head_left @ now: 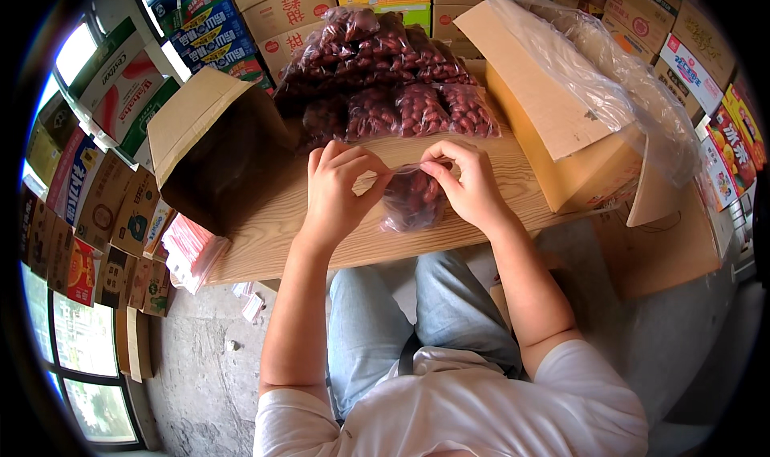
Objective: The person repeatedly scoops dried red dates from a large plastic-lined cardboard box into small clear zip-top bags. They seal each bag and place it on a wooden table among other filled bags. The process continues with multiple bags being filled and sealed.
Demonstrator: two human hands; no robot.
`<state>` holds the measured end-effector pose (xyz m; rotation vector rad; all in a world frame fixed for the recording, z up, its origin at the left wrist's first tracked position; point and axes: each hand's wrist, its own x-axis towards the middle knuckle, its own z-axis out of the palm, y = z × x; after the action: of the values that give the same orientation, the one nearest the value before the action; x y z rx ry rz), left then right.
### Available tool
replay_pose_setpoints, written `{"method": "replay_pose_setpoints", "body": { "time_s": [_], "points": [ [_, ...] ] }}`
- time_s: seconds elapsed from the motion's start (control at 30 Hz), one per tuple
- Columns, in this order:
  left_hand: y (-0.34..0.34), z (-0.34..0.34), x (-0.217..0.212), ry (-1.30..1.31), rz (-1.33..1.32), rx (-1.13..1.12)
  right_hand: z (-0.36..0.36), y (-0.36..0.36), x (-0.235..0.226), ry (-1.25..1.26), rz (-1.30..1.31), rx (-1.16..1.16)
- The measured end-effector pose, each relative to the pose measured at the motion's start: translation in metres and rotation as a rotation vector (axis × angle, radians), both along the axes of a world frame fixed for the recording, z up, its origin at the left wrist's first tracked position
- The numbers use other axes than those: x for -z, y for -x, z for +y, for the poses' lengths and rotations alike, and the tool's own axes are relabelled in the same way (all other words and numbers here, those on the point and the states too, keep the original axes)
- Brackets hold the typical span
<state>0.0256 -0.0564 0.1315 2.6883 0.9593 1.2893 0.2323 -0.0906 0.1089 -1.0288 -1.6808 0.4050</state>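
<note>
A clear plastic bag of dark red dates (413,203) rests on the wooden table (321,247) in front of me. My left hand (341,186) pinches the left end of the bag's top edge between thumb and forefinger. At the other end of that edge, my right hand (468,180) has its thumb and fingertips closed on the plastic. The dates sit in the lower part of the bag, below my fingers. Just beyond my hands lies a large pile of similar filled bags (377,60), with a row of them (421,110) along its near side.
An open cardboard box (204,124) lies on its side at the left. Flat plastic bags (191,248) with red print lie at the table's left corner. A tall open carton (553,128) with a clear liner (593,64) stands at the right. Stacked cartons (281,24) line the back.
</note>
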Motion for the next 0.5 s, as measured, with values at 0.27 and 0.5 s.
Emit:
{"method": "replay_pose_setpoints", "body": {
  "time_s": [0.27,0.5],
  "points": [
    [-0.007,0.0012,-0.0004,-0.029,0.002,0.023,-0.0023,0.0008,-0.0015,0.002,-0.005,0.019],
    [-0.0092,0.0008,-0.0025,-0.008,0.011,0.025,-0.0008,-0.0007,-0.0014,-0.031,-0.02,0.018]
  ]
}}
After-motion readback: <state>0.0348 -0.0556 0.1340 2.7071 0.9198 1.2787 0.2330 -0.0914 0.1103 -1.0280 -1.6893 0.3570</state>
